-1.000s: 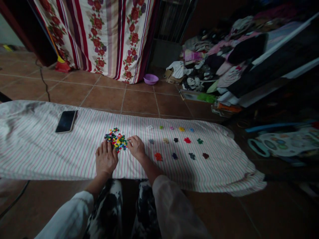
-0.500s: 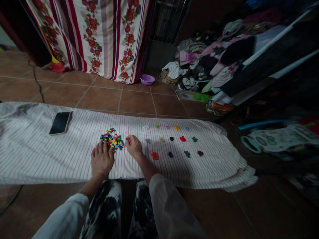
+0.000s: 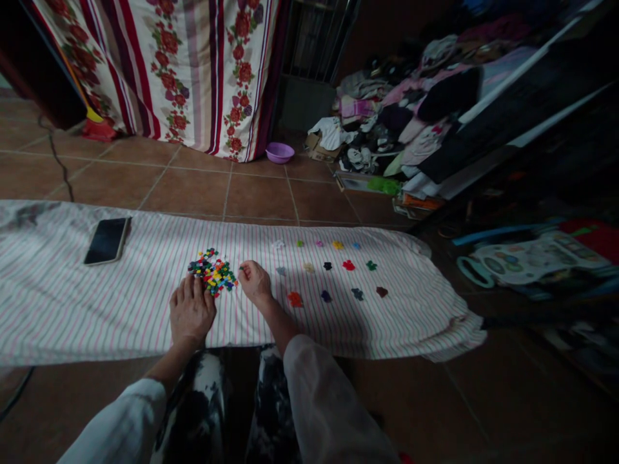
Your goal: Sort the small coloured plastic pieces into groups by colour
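Note:
A mixed heap of small coloured pieces (image 3: 215,272) lies on the striped cloth (image 3: 145,309). My left hand (image 3: 192,310) rests flat against the heap's near edge, fingers stretched out. Just right of the heap, my right hand (image 3: 255,281) is pinched on a small dark piece (image 3: 242,268) at its fingertips. Farther right, small piles sorted by colour sit in three rows, among them a white pile (image 3: 278,245), a red pile (image 3: 348,265), an orange pile (image 3: 294,299), a green pile (image 3: 371,265) and a brown pile (image 3: 382,292).
A phone (image 3: 107,241) lies on the cloth at the left. Beyond the cloth's far edge, a purple basin (image 3: 279,153) stands on the tiled floor, near a hanging curtain (image 3: 198,77) and a heap of clothes (image 3: 387,116).
The whole view has shifted slightly, so things appear farther left. Both hands keep nearly the same places beside the heap.

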Motion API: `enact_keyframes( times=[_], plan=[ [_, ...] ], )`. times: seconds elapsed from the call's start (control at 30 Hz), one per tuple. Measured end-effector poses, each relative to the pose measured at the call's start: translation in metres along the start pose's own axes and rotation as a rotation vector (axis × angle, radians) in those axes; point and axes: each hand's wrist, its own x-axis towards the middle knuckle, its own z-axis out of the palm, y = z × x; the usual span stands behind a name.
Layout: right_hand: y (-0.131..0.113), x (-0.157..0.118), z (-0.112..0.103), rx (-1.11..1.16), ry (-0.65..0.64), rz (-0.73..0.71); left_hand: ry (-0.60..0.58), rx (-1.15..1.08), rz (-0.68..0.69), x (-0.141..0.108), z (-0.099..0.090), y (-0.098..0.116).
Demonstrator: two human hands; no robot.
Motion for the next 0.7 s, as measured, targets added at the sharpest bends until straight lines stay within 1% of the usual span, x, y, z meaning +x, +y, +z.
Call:
enact_keyframes(
  times=[0.13, 0.2, 0.27, 0.33, 0.43, 0.5, 0.6, 0.7],
  plan=[
    [0.001, 0.000, -0.002, 0.037, 0.026, 0.015, 0.009, -0.031, -0.004, -0.001, -0.001, -0.001],
    [0.002, 0.001, -0.006, 0.067, 0.027, 0.030, 0.012, -0.055, -0.007, -0.001, 0.000, -0.002],
    [0.002, 0.004, -0.016, 0.099, 0.035, 0.035, 0.022, -0.075, -0.009, -0.002, 0.001, -0.003],
    [0.004, 0.008, -0.030, 0.132, 0.073, 0.030, 0.033, -0.090, -0.008, -0.003, 0.002, -0.003],
    [0.015, 0.010, -0.062, 0.200, 0.201, 0.061, 0.042, -0.117, -0.003, -0.004, 0.004, -0.004],
    [0.031, 0.009, -0.089, 0.233, 0.293, 0.113, 0.047, -0.129, -0.001, -0.005, 0.004, -0.005],
    [0.068, 0.002, -0.137, 0.189, 0.424, 0.225, 0.058, -0.136, 0.011, -0.006, 0.005, -0.005],
    [0.112, -0.006, -0.191, 0.041, 0.583, 0.382, 0.066, -0.153, 0.035, -0.006, 0.006, -0.006]
  ],
)
